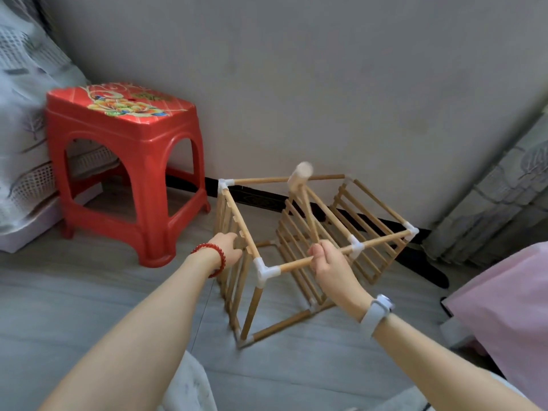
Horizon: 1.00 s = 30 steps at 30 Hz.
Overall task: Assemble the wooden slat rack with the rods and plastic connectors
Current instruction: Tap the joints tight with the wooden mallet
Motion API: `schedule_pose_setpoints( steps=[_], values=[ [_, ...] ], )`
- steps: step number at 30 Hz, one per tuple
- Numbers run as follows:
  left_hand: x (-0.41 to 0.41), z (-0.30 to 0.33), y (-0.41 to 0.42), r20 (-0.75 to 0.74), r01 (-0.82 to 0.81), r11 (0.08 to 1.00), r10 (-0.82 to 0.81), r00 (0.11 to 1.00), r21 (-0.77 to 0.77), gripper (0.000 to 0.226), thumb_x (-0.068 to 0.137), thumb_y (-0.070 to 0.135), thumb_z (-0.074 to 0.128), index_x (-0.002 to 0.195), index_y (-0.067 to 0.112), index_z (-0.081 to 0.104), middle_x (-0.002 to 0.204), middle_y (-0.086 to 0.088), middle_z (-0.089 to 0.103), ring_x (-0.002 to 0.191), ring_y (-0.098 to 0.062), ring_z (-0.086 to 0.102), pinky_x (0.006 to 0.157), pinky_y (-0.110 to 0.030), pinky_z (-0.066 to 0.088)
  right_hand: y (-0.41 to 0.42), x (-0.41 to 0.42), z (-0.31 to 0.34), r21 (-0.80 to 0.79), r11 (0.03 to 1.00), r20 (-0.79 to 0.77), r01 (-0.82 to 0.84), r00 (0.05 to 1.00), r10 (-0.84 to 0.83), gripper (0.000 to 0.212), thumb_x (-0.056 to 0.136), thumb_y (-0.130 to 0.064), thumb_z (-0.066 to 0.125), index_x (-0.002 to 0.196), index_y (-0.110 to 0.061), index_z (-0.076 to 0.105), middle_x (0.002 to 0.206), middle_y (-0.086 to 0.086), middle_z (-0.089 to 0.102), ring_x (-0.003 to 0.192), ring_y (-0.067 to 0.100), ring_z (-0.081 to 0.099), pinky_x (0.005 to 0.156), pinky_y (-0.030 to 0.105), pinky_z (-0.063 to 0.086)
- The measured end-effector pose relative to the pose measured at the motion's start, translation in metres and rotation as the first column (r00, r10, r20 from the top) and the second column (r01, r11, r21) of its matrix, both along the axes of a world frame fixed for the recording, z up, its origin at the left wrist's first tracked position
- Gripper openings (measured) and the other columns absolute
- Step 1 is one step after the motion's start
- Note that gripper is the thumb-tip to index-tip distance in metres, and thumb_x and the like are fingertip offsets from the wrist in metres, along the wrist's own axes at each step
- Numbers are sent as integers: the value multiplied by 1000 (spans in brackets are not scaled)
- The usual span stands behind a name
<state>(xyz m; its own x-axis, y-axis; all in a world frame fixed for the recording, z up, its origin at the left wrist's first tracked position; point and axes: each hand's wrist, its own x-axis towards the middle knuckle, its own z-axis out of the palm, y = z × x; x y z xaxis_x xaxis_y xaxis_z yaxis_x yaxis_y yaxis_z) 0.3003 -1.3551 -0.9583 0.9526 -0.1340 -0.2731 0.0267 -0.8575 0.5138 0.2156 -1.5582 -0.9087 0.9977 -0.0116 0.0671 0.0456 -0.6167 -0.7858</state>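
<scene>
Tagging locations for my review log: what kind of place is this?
Probably a home bedroom: patterned bedding at the left, a red plastic stool on grey wood-look flooring, patterned curtain at the right.

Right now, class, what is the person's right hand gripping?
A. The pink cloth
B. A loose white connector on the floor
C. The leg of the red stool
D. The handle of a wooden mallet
D: the right hand has its fingers curled round the handle of the wooden mallet, whose pale head stands up over the rack, while the left hand steadies a slat panel.
</scene>
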Motion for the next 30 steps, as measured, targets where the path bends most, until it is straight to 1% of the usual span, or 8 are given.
schedule_pose_setpoints(
  steps=[7,13,17,19,23,25,28,30],
  values=[
    [46,2,-19,81,-90,972,109,991,-215,55,98,30,40,147,11,22,153,-6,20,135,-26,32,109,-41,33,33,114,44,-315,946,-48,-74,997,62,32,101,-31,35,88,-8,54,67,-2,48,55,10,43,47,21,32],
    [112,-17,-10,145,-178,984,180,973,-24,76,97,36,38,148,12,-13,157,0,-15,145,-24,-12,115,-48,14,82,214,52,-33,999,277,-41,960,49,24,102,-23,31,94,-9,48,67,-3,46,58,10,43,54,17,38],
    [128,-50,-4,102,-204,974,213,972,-96,68,99,38,26,148,14,-14,157,-1,-16,144,-18,-16,118,-46,3,91,242,-45,-409,889,-235,-206,965,115,24,102,-31,26,98,-15,43,91,9,59,86,28,58,68,35,41],
    [132,-55,-2,103,-194,971,209,973,-136,66,99,37,26,149,15,-11,158,0,-13,144,-15,-13,118,-45,4,87,260,-44,-453,868,-169,-205,975,142,27,102,-33,26,93,-16,45,93,9,60,90,30,58,70,36,42],
    [137,-54,-3,147,-207,972,223,964,-113,66,96,34,32,150,17,-1,158,-1,-7,145,-17,-8,117,-44,9,83,281,-8,-119,991,236,-54,968,81,23,102,-27,28,92,-12,43,66,1,50,59,20,48,58,34,38],
    [136,-52,-3,135,-207,973,219,966,-100,66,96,35,32,150,17,-1,158,-1,-7,145,-18,-8,117,-45,10,81,275,-19,-200,979,141,-27,988,56,23,102,-27,27,101,-11,42,70,6,56,62,25,53,58,34,38],
    [133,-51,-2,113,-204,975,213,970,-90,67,96,35,32,150,18,-2,159,-1,-6,145,-19,-7,117,-45,10,79,260,-51,-597,761,-242,-253,962,129,29,102,-31,26,109,-11,46,102,14,63,94,36,59,72,37,41],
    [134,-49,-2,109,-210,975,218,970,-78,67,95,34,34,150,18,-1,159,-1,-5,145,-19,-6,117,-44,10,79,267,-38,-535,824,-108,-187,982,153,30,102,-31,27,105,-10,49,98,13,63,92,36,59,72,37,42]
  ],
)
